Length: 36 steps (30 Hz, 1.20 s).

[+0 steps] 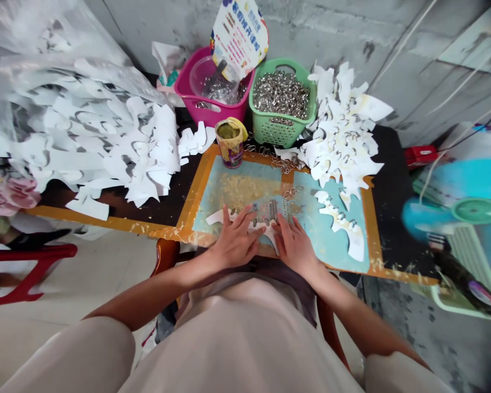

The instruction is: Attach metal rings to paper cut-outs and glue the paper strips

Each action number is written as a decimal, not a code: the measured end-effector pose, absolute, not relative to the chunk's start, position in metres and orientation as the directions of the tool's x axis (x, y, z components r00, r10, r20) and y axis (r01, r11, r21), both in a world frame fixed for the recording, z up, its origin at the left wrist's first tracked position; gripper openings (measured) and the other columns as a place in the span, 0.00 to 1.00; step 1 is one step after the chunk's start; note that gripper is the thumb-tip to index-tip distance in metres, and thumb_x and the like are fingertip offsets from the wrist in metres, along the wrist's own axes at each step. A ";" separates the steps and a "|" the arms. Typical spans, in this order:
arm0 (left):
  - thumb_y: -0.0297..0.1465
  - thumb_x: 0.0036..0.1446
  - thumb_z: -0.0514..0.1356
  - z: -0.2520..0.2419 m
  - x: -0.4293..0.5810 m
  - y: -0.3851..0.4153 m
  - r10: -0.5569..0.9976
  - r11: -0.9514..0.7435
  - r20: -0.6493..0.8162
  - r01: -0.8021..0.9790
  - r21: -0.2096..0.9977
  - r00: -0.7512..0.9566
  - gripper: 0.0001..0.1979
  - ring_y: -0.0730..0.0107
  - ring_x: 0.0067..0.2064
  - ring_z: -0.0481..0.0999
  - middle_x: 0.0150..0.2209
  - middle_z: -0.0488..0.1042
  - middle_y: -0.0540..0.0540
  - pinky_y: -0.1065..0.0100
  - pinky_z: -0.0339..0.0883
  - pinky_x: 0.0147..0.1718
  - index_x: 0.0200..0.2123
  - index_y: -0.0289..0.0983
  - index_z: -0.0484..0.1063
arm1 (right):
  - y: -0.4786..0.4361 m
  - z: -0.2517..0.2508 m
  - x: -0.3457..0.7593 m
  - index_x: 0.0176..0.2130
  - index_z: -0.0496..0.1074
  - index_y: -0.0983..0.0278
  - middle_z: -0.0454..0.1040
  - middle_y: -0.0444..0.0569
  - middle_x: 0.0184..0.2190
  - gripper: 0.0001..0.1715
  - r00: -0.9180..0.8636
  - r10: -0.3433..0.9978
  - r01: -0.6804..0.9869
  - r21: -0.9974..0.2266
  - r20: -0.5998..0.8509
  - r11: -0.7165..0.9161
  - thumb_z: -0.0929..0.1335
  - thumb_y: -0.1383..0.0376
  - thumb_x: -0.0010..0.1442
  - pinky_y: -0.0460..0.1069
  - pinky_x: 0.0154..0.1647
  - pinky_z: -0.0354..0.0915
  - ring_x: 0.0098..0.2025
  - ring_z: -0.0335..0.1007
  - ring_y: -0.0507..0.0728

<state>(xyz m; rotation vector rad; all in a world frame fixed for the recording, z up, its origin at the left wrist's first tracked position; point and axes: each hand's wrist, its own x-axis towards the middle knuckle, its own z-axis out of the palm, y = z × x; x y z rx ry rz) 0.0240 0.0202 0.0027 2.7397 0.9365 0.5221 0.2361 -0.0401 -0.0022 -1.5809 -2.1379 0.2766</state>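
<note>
My left fingers (pixel 226 217) are spread, laid over a white cut-out piece (pixel 269 234); my right fingers (pixel 284 225) are bent at its right end, and whether they pinch anything I cannot tell. The piece lies on a pale blue sheet (pixel 311 229), edged with orange tape (pixel 201 180), at the near edge of the black surface (pixel 396 218); small print on the sheet, just beyond my fingers, is too fine to read. Loose metal rings (pixel 293 191) lie beyond it; a second cut-out (pixel 347 225), fitted with rings, lies to the right.

Writing: a white rounded sign (pixel 241 38) stands in the pink basket (pixel 208 115), bearing large blue Chinese characters, with smaller red lines I cannot read; the purple print on the stained cup (pixel 231 150) is illegible; a dark object (pixel 466 284) at far right carries a blurred pink-and-purple label.

The green basket (pixel 270 134) holds many rings; a pile of ringed cut-outs (pixel 339 131) is to its right; a larger pile of white pieces (pixel 118 136) is at left.
</note>
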 end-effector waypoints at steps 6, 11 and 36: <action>0.28 0.58 0.56 0.003 0.022 0.016 0.638 -0.767 0.294 0.552 0.326 0.712 0.20 0.43 0.69 0.52 0.62 0.63 0.36 0.29 0.29 0.63 0.54 0.44 0.74 | -0.030 -0.005 0.241 0.70 0.47 0.60 0.80 0.51 0.46 0.36 -0.183 0.946 0.800 -0.519 0.266 0.301 0.60 0.70 0.67 0.61 0.60 0.65 0.50 0.76 0.61; 0.29 0.56 0.58 0.001 0.023 0.013 0.635 -0.773 0.339 0.566 0.287 0.695 0.25 0.40 0.70 0.50 0.68 0.54 0.33 0.27 0.30 0.62 0.59 0.41 0.69 | -0.031 -0.010 0.243 0.69 0.50 0.58 0.79 0.51 0.49 0.35 -0.241 0.920 0.814 -0.452 0.310 0.365 0.61 0.70 0.66 0.58 0.55 0.67 0.50 0.75 0.60; 0.40 0.63 0.58 0.031 0.028 0.053 0.761 -0.623 0.290 0.530 0.576 0.581 0.15 0.47 0.62 0.63 0.57 0.67 0.34 0.39 0.55 0.61 0.47 0.37 0.74 | -0.014 0.030 0.226 0.35 0.69 0.62 0.74 0.46 0.30 0.07 0.012 0.991 0.529 -0.842 0.130 0.104 0.65 0.63 0.64 0.49 0.38 0.65 0.33 0.69 0.54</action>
